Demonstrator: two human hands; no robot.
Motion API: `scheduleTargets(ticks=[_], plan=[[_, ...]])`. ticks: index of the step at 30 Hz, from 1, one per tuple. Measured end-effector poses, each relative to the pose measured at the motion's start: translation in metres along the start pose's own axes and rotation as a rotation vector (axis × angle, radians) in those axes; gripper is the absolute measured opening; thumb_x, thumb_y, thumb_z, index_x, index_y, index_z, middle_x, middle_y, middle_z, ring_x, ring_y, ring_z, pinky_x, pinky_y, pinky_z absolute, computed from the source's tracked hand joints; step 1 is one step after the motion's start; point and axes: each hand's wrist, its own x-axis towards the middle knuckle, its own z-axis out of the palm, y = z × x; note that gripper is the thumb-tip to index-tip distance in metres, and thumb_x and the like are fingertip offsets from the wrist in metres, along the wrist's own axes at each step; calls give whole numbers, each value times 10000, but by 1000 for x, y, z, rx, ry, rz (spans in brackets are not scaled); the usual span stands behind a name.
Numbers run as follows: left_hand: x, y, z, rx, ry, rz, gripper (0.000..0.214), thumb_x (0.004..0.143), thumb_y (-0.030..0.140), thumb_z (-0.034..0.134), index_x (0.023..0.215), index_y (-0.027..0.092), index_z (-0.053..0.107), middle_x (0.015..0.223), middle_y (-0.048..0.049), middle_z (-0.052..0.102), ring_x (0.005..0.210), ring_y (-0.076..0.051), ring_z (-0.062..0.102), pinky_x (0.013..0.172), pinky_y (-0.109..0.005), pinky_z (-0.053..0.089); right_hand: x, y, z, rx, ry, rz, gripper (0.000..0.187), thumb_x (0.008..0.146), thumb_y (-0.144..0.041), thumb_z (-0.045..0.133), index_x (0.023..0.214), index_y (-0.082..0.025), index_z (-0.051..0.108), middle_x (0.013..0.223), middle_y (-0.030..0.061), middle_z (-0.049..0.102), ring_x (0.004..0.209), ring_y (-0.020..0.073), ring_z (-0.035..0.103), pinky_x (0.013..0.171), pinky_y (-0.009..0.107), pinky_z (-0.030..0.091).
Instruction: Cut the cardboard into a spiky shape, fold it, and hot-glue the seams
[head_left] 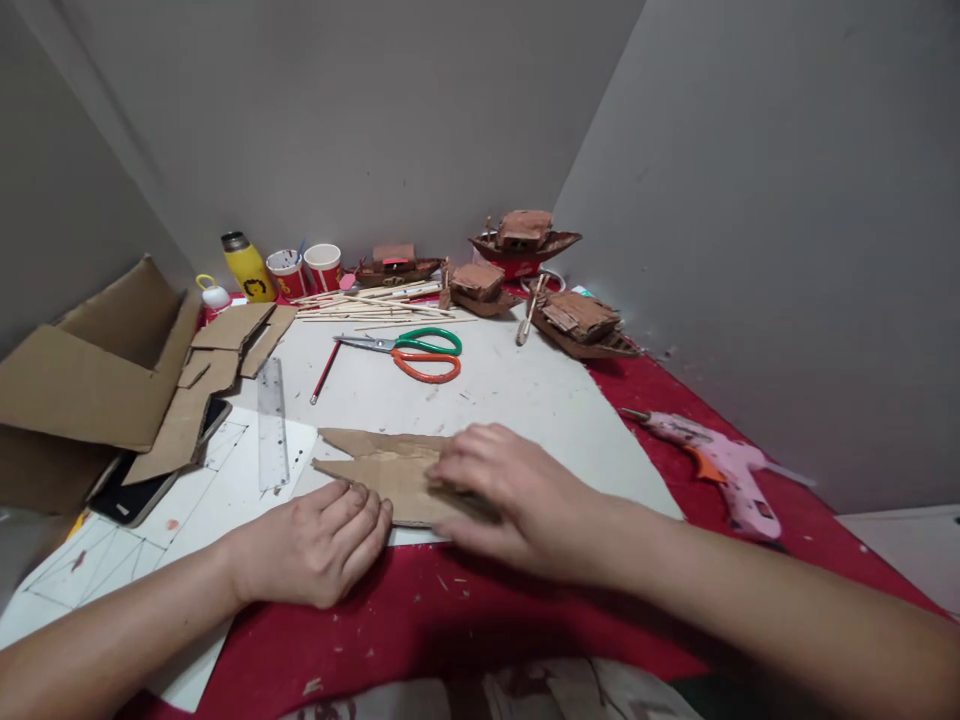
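Observation:
A pointed piece of brown cardboard (379, 462) lies on a white sheet (525, 400) in front of me. My right hand (517, 495) lies flat on its right end, fingers stretched out and pressing down. My left hand (322, 540) rests at the piece's lower left edge with its fingers curled under; I cannot see anything in them.
Scissors (412, 353), a red pencil (325, 373) and a clear ruler (273, 423) lie behind the piece. A glue gun (720, 470) is at the right, a cardboard box (82, 385) and scraps at the left. Sticks, cups, a yellow bottle and small cardboard boats line the wall.

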Motion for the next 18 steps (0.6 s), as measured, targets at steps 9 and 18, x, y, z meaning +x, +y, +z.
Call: scheduleTargets(ticks=[9,18], plan=[[-1,3,0,-94,90,-99,294,932,106,399,1079,79,652,986,-128,743,917,-227,686,820,-377,561,-16,-2,35,-380,18,-99,201,928,-98,453,854,-138,636,813,80,608,737,210,487,686,351,361],[7,-1,-61,-179,512,-676,380,796,23,646,1155,110,562,1144,-145,635,1071,-205,614,893,-335,508,12,11,-18,103,396,162,151,876,-127,553,732,-153,585,693,24,567,638,143,544,589,235,419]])
